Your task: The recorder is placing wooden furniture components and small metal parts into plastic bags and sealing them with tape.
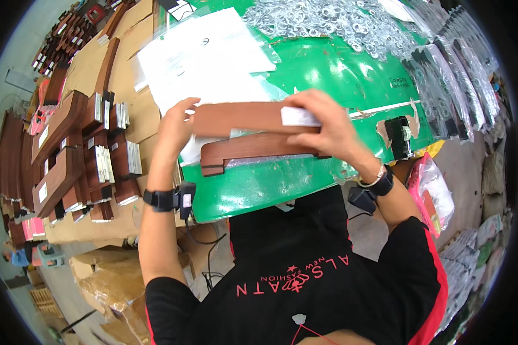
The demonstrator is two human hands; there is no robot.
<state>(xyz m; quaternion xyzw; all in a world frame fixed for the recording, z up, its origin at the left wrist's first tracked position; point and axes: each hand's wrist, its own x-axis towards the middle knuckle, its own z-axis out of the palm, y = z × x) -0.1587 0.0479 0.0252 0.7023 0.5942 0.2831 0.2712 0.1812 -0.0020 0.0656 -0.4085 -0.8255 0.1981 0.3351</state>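
Observation:
Over the green tabletop, my two hands hold a brown wooden strip (pixel 242 118) by its ends. The fingers of my left hand (pixel 177 127) are bent against its left end. My right hand (pixel 326 122) grips the right end, thumb below and fingers above, beside a white label (pixel 299 117) on the strip. Just nearer to me lies a second brown wooden piece (pixel 253 148) with a curved left end and a notched lower edge. The upper strip partly covers it, and its right end reaches under my right hand.
White sheets (pixel 207 57) lie beyond my hands on the green table (pixel 259 192). A heap of small clear plastic pieces (pixel 339 23) is at the back. Stacked brown wooden parts (pixel 63 149) stand on cardboard at left. A black tape dispenser (pixel 398 138) sits at right, near bagged parts (pixel 454 80).

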